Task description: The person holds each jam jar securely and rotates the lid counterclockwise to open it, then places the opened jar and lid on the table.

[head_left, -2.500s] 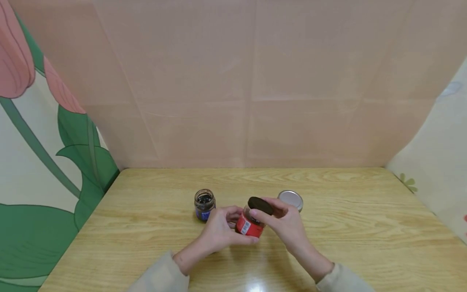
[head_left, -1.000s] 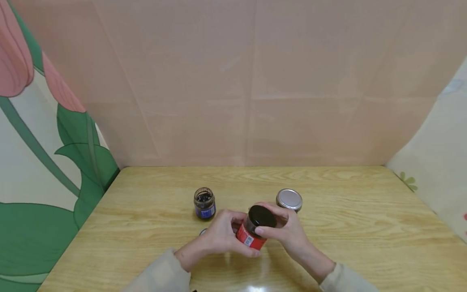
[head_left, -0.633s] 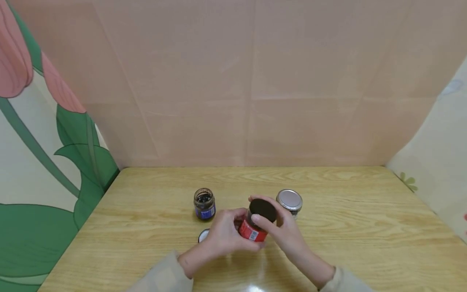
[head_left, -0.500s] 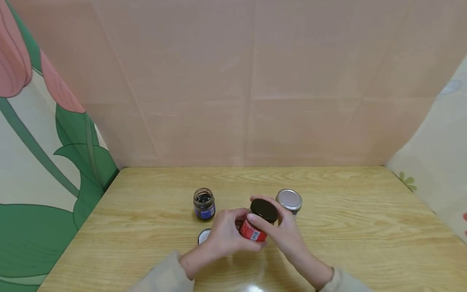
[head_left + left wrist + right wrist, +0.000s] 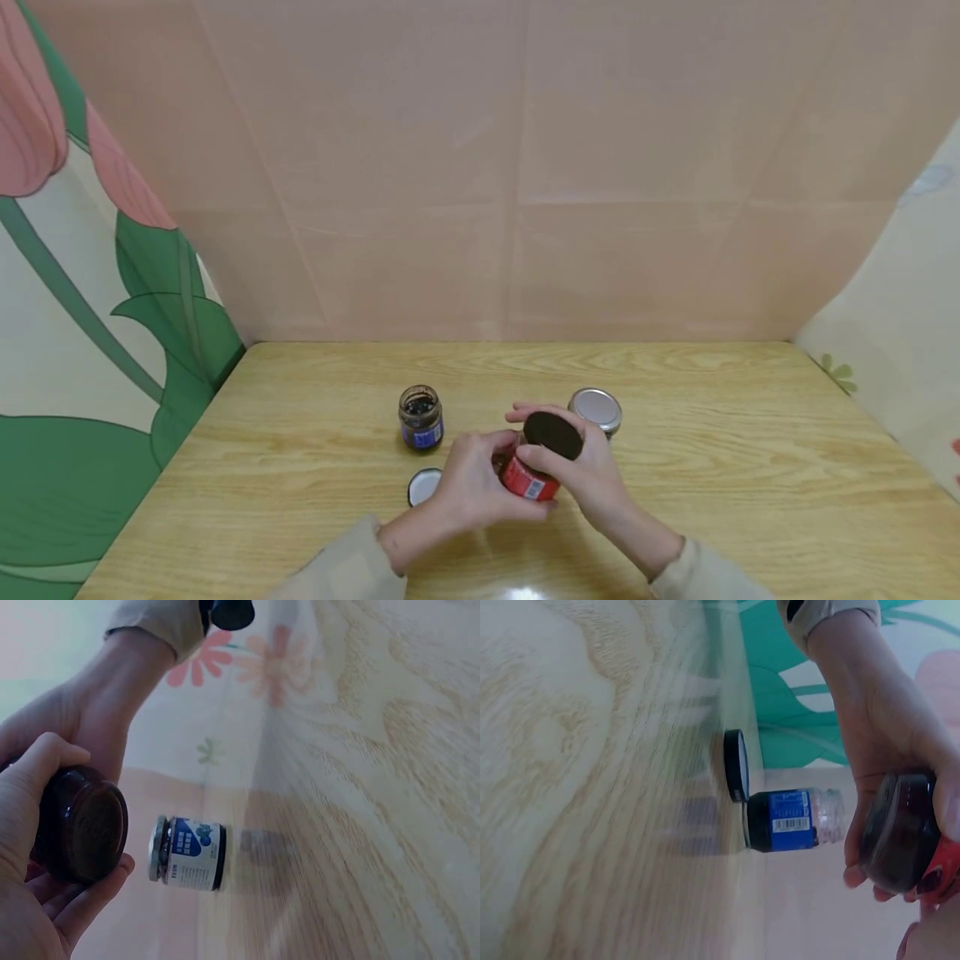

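Note:
Both hands are on a jar with a red label (image 5: 528,481), held tilted above the table. My left hand (image 5: 468,487) grips its body, thumb along the lower front. My right hand (image 5: 596,479) holds the black lid (image 5: 553,434) at the jar's mouth, with the thumb on its near side. Whether the lid sits tight cannot be told. The jar's dark bottom shows in both wrist views. To the left stands an uncovered glass jar with a blue label (image 5: 422,421), dark stuff inside. A dark-rimmed lid with a white face (image 5: 424,486) lies beside my left wrist.
Behind my right hand stands a jar with a silver lid (image 5: 596,408); its white and blue label (image 5: 196,855) shows in the left wrist view. The wooden table (image 5: 315,392) ends at a pinkish cloth backdrop (image 5: 510,167).
The red-labelled jar and both hands have shifted slightly right, with small changes in the lid's tilt and the right fingers' position. More of the white-faced lid shows beside the left wrist.

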`<state>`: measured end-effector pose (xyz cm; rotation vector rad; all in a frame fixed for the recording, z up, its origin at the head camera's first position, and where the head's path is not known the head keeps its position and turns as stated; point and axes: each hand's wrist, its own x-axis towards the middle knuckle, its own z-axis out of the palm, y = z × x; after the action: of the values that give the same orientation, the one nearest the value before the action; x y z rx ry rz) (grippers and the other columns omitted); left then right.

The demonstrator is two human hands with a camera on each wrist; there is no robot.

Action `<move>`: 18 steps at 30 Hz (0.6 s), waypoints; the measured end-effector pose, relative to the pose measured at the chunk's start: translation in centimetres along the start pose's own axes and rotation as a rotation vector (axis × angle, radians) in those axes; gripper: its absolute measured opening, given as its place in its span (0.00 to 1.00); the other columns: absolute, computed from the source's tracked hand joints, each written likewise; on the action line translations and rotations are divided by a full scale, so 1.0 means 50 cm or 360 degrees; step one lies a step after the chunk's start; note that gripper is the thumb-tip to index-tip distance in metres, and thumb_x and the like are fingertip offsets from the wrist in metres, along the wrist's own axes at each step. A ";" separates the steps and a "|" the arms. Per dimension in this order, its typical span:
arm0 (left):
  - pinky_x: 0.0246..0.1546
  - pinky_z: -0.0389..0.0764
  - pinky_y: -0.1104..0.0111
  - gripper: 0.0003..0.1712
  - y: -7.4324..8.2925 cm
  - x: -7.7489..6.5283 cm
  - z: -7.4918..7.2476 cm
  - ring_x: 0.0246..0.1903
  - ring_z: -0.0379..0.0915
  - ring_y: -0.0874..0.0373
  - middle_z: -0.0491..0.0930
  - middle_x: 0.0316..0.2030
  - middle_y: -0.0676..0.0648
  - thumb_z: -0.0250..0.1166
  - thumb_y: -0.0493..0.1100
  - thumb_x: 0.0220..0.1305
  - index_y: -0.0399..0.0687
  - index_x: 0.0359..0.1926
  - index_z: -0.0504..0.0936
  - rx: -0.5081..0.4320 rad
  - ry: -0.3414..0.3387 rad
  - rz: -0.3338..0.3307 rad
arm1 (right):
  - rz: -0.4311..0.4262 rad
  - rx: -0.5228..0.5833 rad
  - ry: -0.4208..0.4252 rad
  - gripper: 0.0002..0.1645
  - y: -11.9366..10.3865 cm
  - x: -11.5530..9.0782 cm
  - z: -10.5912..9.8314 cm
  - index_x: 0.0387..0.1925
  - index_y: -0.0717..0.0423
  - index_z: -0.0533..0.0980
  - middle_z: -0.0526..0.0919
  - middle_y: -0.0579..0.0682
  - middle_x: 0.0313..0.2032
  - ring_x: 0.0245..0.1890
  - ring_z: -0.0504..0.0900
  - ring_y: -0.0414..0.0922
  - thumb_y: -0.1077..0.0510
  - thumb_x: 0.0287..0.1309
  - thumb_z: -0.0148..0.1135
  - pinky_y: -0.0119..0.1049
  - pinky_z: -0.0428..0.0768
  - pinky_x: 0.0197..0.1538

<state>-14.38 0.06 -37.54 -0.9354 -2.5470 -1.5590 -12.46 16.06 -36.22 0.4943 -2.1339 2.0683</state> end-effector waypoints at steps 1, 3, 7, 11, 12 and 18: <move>0.26 0.77 0.80 0.21 0.000 -0.001 0.001 0.24 0.76 0.77 0.85 0.27 0.55 0.79 0.48 0.35 0.52 0.34 0.82 -0.0019 -0.0010 -0.0004 | -0.0029 0.0046 -0.0048 0.21 0.002 0.000 -0.003 0.50 0.66 0.76 0.84 0.49 0.49 0.58 0.76 0.42 0.67 0.52 0.63 0.28 0.73 0.58; 0.26 0.77 0.80 0.21 0.001 -0.002 0.001 0.24 0.75 0.77 0.85 0.26 0.56 0.79 0.47 0.34 0.52 0.34 0.82 -0.0040 -0.0029 -0.0004 | -0.0063 0.0123 -0.0130 0.20 0.004 0.000 -0.007 0.49 0.66 0.76 0.84 0.50 0.49 0.61 0.73 0.44 0.68 0.51 0.62 0.29 0.71 0.61; 0.27 0.77 0.80 0.23 0.002 0.000 0.002 0.25 0.75 0.77 0.85 0.27 0.56 0.80 0.45 0.32 0.51 0.36 0.83 -0.0057 -0.0079 0.0001 | -0.0094 0.0218 -0.0271 0.19 0.013 0.001 -0.018 0.45 0.65 0.76 0.83 0.52 0.50 0.66 0.68 0.47 0.67 0.48 0.63 0.31 0.67 0.64; 0.28 0.77 0.81 0.27 0.003 0.001 -0.002 0.26 0.75 0.77 0.86 0.29 0.56 0.80 0.45 0.32 0.51 0.40 0.84 -0.0055 -0.0149 0.0041 | -0.0214 0.0215 -0.0451 0.19 0.019 0.003 -0.030 0.45 0.63 0.75 0.80 0.57 0.54 0.70 0.63 0.50 0.65 0.49 0.65 0.32 0.64 0.67; 0.28 0.77 0.80 0.27 0.003 0.001 -0.003 0.26 0.75 0.77 0.86 0.29 0.55 0.81 0.45 0.32 0.51 0.41 0.84 -0.0065 -0.0165 0.0048 | -0.0251 0.0214 -0.0490 0.20 0.021 0.004 -0.033 0.46 0.63 0.74 0.79 0.58 0.55 0.70 0.61 0.51 0.64 0.49 0.64 0.33 0.63 0.67; 0.30 0.79 0.78 0.28 0.006 0.003 -0.008 0.27 0.76 0.76 0.86 0.29 0.54 0.81 0.43 0.33 0.50 0.42 0.83 -0.0146 -0.0236 0.0090 | -0.0359 0.0248 -0.0657 0.24 0.025 0.009 -0.044 0.52 0.63 0.73 0.75 0.62 0.60 0.72 0.57 0.52 0.64 0.51 0.64 0.33 0.59 0.70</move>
<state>-14.46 -0.10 -37.06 -1.1644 -2.5371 -1.6633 -13.56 18.17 -37.16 1.2164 -1.9938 2.1546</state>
